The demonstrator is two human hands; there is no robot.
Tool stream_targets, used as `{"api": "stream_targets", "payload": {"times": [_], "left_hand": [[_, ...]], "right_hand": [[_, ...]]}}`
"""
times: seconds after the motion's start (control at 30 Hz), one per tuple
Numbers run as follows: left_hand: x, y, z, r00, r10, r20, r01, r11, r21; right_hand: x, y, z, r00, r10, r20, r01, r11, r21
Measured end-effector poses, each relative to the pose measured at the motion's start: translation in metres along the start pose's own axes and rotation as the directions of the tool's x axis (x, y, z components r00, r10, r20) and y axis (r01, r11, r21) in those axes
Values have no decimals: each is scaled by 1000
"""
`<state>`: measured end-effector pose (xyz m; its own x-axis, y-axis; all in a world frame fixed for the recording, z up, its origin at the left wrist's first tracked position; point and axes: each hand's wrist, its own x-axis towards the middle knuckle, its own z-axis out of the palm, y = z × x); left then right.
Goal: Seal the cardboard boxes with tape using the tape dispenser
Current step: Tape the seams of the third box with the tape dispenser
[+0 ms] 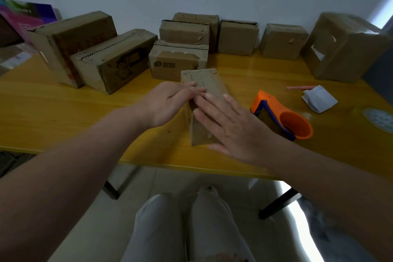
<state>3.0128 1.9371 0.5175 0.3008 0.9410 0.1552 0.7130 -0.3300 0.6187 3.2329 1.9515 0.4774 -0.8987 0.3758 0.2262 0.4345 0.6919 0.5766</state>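
A long narrow cardboard box lies on the yellow table, one end pointing at me. My left hand touches its top and left side near the middle, fingers fairly straight. Flat on the box's top toward the near end lies my right hand, fingers spread and pressing down. The orange tape dispenser with a blue part lies on the table just right of the box, held by neither hand.
Several cardboard boxes line the back of the table along the wall, with a large one at the right. A folded paper and a pink strip lie right of the dispenser. A purple carton sits far left.
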Motion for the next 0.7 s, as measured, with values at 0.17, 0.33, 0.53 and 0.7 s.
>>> {"api": "stream_targets", "payload": {"times": [0.17, 0.33, 0.53, 0.7], "left_hand": [[0, 2, -1, 999, 27, 38, -27, 1000, -9], [0, 4, 0, 999, 16, 45, -16, 1000, -14], [-1, 7, 1, 999, 13, 33, -13, 1000, 12], [3, 6, 3, 1000, -2, 4, 2, 1000, 14]], "right_hand": [[-3, 0, 19, 997, -67, -44, 51, 952, -301], [-9, -3, 16, 985, -109, -135, 78, 972, -220], [-27, 5, 14, 997, -11, -70, 10, 1000, -22], [-35, 3, 12, 999, 43, -8, -42, 999, 5]]}}
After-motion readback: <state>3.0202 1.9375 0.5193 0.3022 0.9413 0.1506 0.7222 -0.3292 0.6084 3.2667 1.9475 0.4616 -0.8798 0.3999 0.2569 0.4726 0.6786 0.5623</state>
